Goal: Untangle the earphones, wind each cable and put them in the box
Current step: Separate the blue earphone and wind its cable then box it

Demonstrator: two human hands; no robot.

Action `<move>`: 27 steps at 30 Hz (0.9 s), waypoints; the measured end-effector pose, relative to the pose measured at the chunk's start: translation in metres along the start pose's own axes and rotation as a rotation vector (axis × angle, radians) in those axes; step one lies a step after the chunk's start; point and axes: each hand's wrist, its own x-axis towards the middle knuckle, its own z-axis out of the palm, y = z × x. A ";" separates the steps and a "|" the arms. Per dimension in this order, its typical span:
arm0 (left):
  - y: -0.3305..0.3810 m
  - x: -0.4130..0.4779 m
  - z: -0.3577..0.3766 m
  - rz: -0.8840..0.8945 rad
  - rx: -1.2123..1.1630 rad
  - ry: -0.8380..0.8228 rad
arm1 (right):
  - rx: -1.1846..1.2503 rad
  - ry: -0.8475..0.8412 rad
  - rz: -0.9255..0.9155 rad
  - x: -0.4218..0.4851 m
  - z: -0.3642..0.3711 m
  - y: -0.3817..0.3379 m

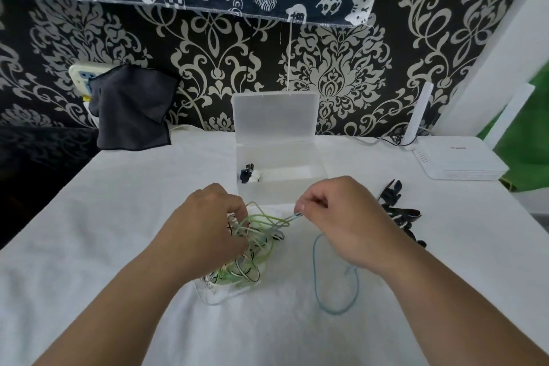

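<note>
Left hand [208, 223] grips the tangled earphones [252, 249] on the white tablecloth [118, 246], right hand [341, 223] pinches one strand stretched from the tangle, blue cable [316, 285] loops below that wrist, open clear box [267, 192] just behind.

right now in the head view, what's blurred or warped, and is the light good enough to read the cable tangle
Head view: the wide lens bows the table edges; the far right by the router is smeared; light is soft and even, with barely any shadows; white strands of the tangle fade into the white cloth, while the blue cable reads clearly.
</note>
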 end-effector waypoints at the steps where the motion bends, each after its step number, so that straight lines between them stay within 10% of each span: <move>1: 0.000 -0.001 0.000 0.000 0.026 0.020 | 0.031 0.016 -0.003 0.000 -0.003 -0.003; 10: -0.024 0.005 -0.037 -0.182 0.109 0.536 | -0.036 0.328 0.131 0.001 -0.049 0.009; 15: -0.032 0.005 -0.032 -0.328 0.238 0.414 | 0.562 0.533 0.289 0.003 -0.049 0.016; 27: 0.010 -0.005 -0.025 0.191 -0.780 -0.174 | 0.934 -0.108 0.022 -0.010 -0.021 -0.022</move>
